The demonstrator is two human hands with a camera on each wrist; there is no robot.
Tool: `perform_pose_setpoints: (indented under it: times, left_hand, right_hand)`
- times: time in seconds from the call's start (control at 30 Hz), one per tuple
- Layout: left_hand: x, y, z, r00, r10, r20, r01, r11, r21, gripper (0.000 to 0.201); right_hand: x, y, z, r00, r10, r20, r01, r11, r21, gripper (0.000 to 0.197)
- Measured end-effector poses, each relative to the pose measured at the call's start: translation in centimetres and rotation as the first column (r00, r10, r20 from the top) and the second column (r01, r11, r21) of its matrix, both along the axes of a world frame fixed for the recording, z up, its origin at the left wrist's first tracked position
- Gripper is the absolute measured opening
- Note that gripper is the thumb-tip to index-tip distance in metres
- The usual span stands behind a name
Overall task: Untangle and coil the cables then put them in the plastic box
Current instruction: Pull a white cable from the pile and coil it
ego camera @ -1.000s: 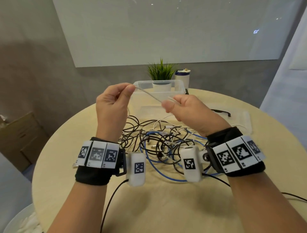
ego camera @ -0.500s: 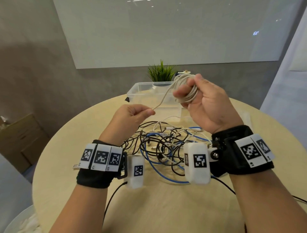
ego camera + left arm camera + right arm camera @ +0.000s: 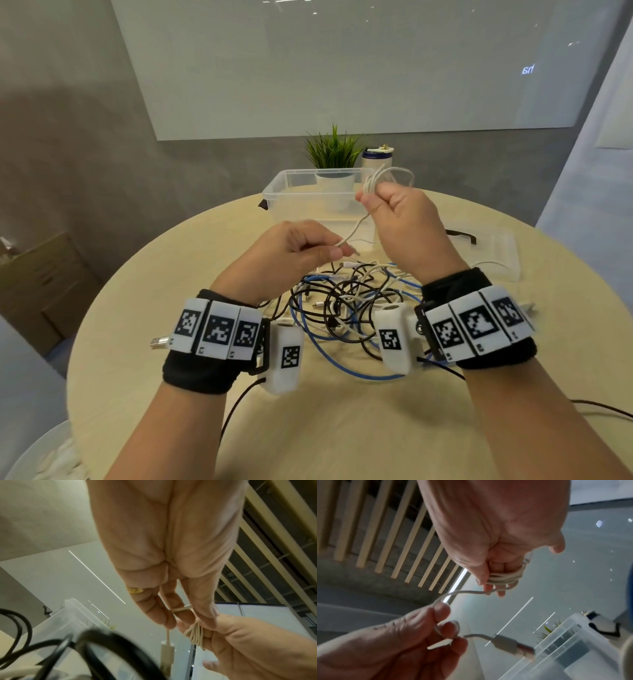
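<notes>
Head view shows the right hand (image 3: 399, 219) curled round the white cable (image 3: 387, 176) coil, raised before the plastic box (image 3: 274, 195), while the left hand (image 3: 294, 253) pinches its loose tail. If that pinch slackens, I reckon the loops could spring open into the tangled cables (image 3: 346, 301) below.

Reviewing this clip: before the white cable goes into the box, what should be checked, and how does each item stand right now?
1. Coil held: right hand grips the white cable loops. Ok.
2. Tail wound in: left hand pinches a loose end near the plug. Not ok.
3. Free of the cable pile: cannot tell.
4. Plastic box open: ok.
5. Lid lies aside: ok.
</notes>
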State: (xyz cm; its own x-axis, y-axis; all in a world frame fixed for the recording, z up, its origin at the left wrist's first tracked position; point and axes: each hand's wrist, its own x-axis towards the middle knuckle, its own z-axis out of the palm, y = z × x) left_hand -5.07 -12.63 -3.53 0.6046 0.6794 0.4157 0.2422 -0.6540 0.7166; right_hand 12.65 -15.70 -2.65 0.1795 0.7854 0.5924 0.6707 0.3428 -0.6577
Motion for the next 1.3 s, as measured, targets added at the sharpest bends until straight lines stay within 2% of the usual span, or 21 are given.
perform_pose_setpoints:
  times: [0.07, 0.1, 0.17, 0.23, 0.3, 0.37, 0.4, 0.5, 0.57, 0.63, 0.7, 0.83, 0.97, 1.1, 1.13, 1.3]
  left_hand:
    - [0.0, 0.0, 0.2, 0.995, 0.024, 0.098, -0.027, 0.999, 0.028, 0.019]
    - [0.0, 0.1, 0.4, 0.984, 0.047, 0.173, -0.053, 0.998, 0.035, 0.017]
    - [-0.1, 0.2, 0.5, 0.938, 0.111, 0.327, -0.130, 0.991, 0.036, 0.014]
    - [0.1, 0.4, 0.5, 0.894, 0.164, 0.417, -0.186, 0.983, 0.012, 0.015]
    - [0.2, 0.5, 0.4, 0.883, 0.188, 0.429, -0.211, 0.977, 0.007, 0.018]
    - [0.4, 0.6, 0.3, 0.892, 0.178, 0.416, -0.190, 0.982, -0.012, 0.017]
    - [0.4, 0.5, 0.4, 0.901, 0.161, 0.404, -0.163, 0.986, -0.029, 0.020]
    - [0.8, 0.1, 0.2, 0.930, 0.072, 0.361, -0.056, 0.997, -0.055, 0.041]
    - [1.0, -0.1, 0.1, 0.946, 0.006, 0.325, 0.011, 0.999, -0.051, 0.035]
    - [1.1, -0.3, 0.0, 0.949, -0.013, 0.315, 0.031, 0.998, -0.052, 0.026]
    - [1.2, -0.1, -0.1, 0.946, 0.031, 0.322, -0.024, 0.999, -0.026, 0.024]
    - [1.4, 0.3, -0.4, 0.946, 0.122, 0.300, -0.132, 0.991, 0.013, 0.025]
    - [1.3, 0.3, -0.4, 0.965, 0.109, 0.240, -0.119, 0.993, 0.026, 0.018]
    - [1.2, 0.1, -0.4, 0.968, 0.100, 0.229, -0.105, 0.994, 0.007, 0.030]
    - [1.1, 0.2, -0.4, 0.966, 0.103, 0.235, -0.105, 0.994, -0.003, 0.030]
    - [0.9, 0.2, -0.3, 0.947, 0.106, 0.302, -0.087, 0.993, -0.077, 0.019]
  right_hand:
    - [0.2, -0.1, 0.2, 0.992, -0.024, 0.121, 0.038, 0.992, -0.117, 0.027]
    - [0.3, -0.1, 0.3, 0.993, 0.012, 0.117, 0.007, 0.987, -0.161, 0.027]
    - [0.4, -0.3, 0.4, 0.990, 0.137, -0.043, -0.142, 0.971, -0.190, 0.029]
    - [0.3, -0.6, 0.7, 0.933, 0.266, -0.243, -0.313, 0.933, -0.180, 0.031]
    - [0.0, -0.8, 0.8, 0.832, 0.401, -0.385, -0.489, 0.856, -0.165, 0.026]
    - [-0.4, -1.2, 0.8, 0.730, 0.499, -0.467, -0.620, 0.771, -0.144, 0.017]
    - [-0.5, -1.3, 0.9, 0.678, 0.529, -0.511, -0.667, 0.734, -0.126, 0.023]
    - [-0.6, -1.4, 0.9, 0.534, 0.578, -0.617, -0.768, 0.637, -0.068, 0.029]
    - [-0.7, -1.5, 1.0, 0.450, 0.582, -0.678, -0.814, 0.580, -0.043, 0.026]
    - [-0.7, -1.6, 1.0, 0.411, 0.574, -0.709, -0.827, 0.562, -0.025, 0.020]
    - [-0.7, -1.4, 1.0, 0.437, 0.535, -0.723, -0.797, 0.603, -0.035, 0.021]
    - [-1.1, -0.9, 0.6, 0.567, 0.479, -0.671, -0.704, 0.704, -0.093, 0.025]
    - [-2.1, -0.7, 0.5, 0.663, 0.424, -0.617, -0.603, 0.790, -0.106, 0.031]
    - [-2.3, -0.5, 0.5, 0.793, 0.370, -0.483, -0.486, 0.863, -0.137, 0.032]
    - [-2.3, -0.4, 0.4, 0.789, 0.372, -0.490, -0.495, 0.856, -0.147, 0.031]
    - [-1.8, -0.3, 0.1, 0.653, 0.402, -0.641, -0.587, 0.804, -0.094, 0.013]
